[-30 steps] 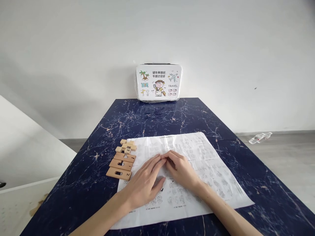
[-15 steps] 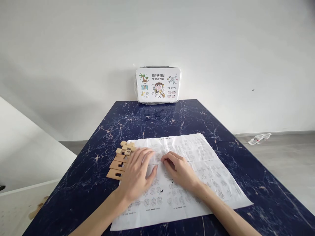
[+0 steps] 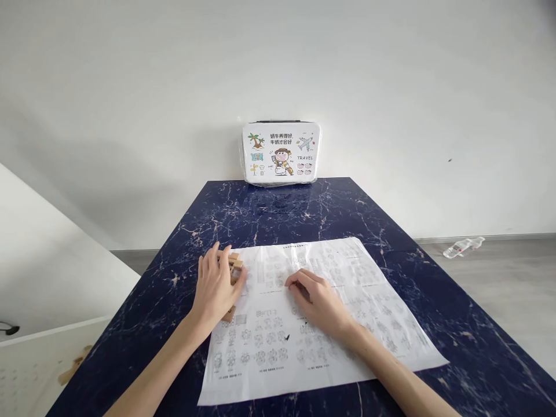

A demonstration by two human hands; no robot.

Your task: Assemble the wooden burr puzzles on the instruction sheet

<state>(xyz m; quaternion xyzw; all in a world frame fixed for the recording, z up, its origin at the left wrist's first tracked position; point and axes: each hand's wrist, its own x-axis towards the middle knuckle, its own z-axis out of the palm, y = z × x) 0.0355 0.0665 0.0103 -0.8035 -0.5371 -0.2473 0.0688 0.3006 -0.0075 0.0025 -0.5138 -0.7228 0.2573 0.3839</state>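
Note:
A large white printed sheet [image 3: 347,301] lies flat on the dark blue marbled table [image 3: 282,214]. My left hand [image 3: 216,286] lies palm down over the pile of wooden puzzle pieces [image 3: 235,262] at the sheet's left edge, fingers spread over them and hiding most of them. Only a few block ends show past my fingers. My right hand [image 3: 319,301] rests on the middle of the sheet with its fingers curled and the fingertips pressing the paper.
A white box [image 3: 281,153] with cartoon travel drawings leans against the wall at the table's far edge. An empty plastic bottle [image 3: 461,247] lies on the grey floor to the right. A white surface [image 3: 47,260] stands left of the table.
My left hand has moved left off the sheet and come down over the wooden pieces. My right hand has stayed on the middle of the sheet.

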